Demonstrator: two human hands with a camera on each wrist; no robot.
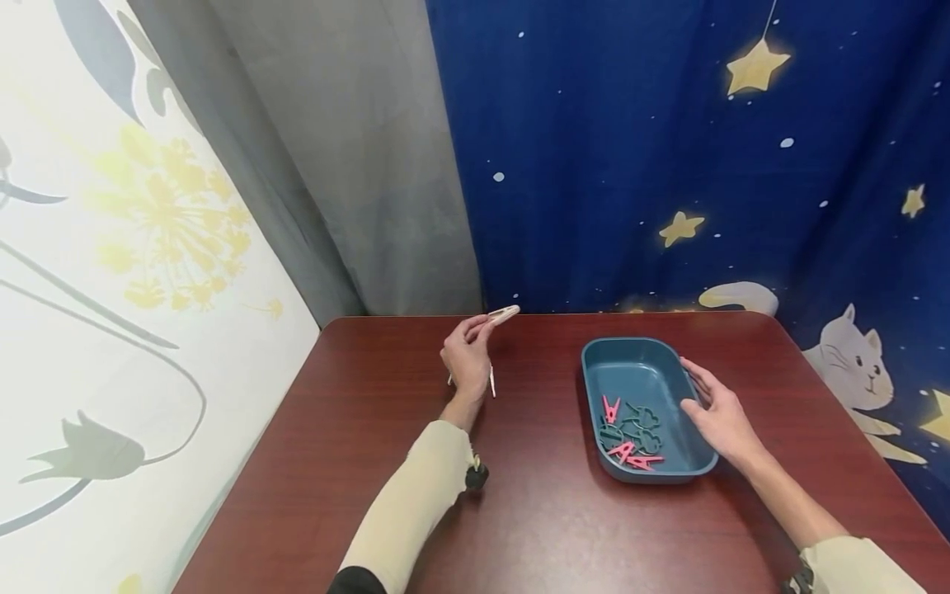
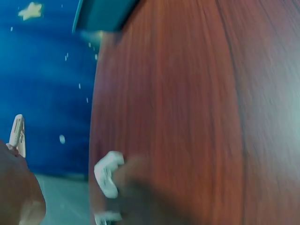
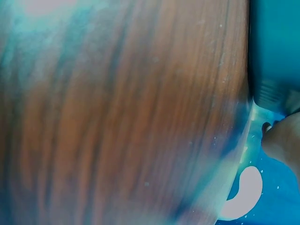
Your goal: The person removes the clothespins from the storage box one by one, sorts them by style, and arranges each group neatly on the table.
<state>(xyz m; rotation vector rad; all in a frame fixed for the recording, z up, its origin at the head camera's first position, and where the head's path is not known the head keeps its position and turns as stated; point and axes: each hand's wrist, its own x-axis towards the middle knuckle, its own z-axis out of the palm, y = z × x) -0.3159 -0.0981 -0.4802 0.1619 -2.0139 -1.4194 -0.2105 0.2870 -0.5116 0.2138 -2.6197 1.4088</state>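
Note:
My left hand (image 1: 469, 360) is raised over the far edge of the table and pinches a pale clothespin (image 1: 504, 314) between thumb and fingertips. Beneath that hand, thin white pieces (image 1: 492, 381) lie on the table, partly hidden; in the left wrist view a white piece (image 2: 107, 174) looks blurred. To the right stands a blue plastic bin (image 1: 603, 466). My right hand (image 1: 718, 419) holds its right rim, thumb over the inner side and fingers along the outside. Inside, pink clothespins (image 1: 623, 450) lie among dark green outline-shaped pieces (image 1: 644, 417), toward the near end.
The reddish-brown wooden table (image 1: 534, 528) ends at a dark blue star-patterned curtain (image 1: 594, 165) and a grey curtain (image 1: 356, 148). A white patterned wall (image 1: 148, 346) borders it on the left.

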